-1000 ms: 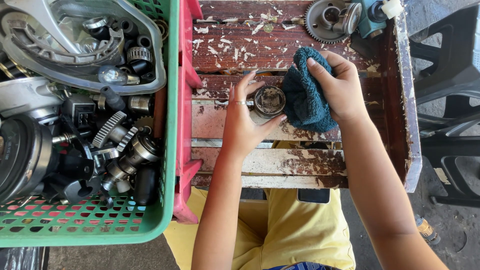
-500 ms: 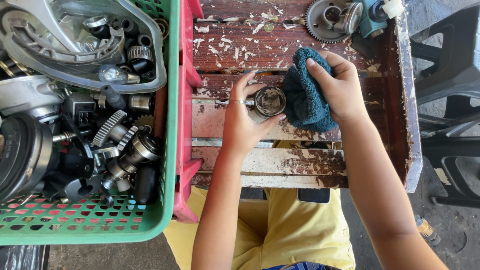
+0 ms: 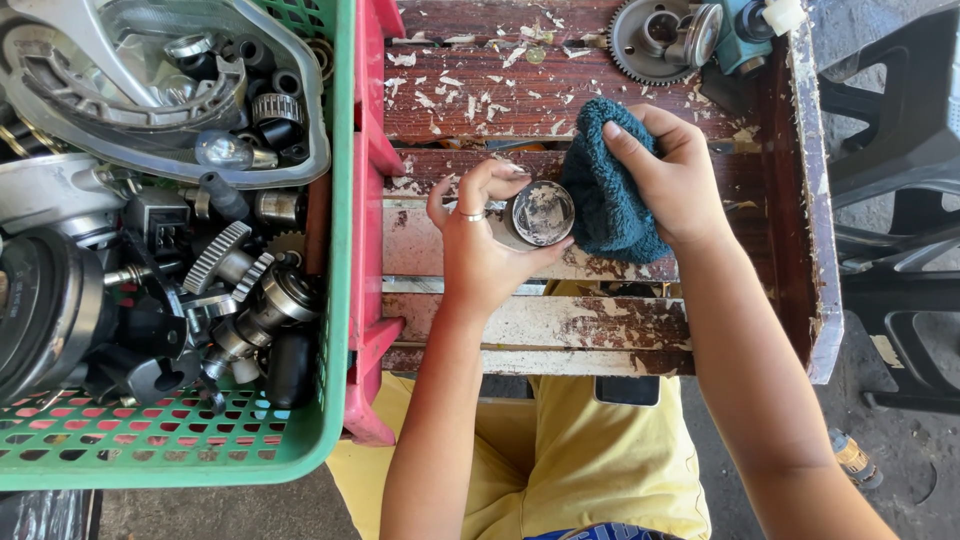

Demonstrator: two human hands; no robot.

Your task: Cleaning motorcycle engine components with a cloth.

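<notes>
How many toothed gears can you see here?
3 clearly: one large gear on the wooden table at the top, and two smaller gears in the green crate. More may lie buried among the crate's parts.

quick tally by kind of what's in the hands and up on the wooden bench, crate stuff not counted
round metal part, in left hand: 1
teal cloth, in right hand: 1
toothed gear: 1
teal motor part: 1
total: 4
</notes>
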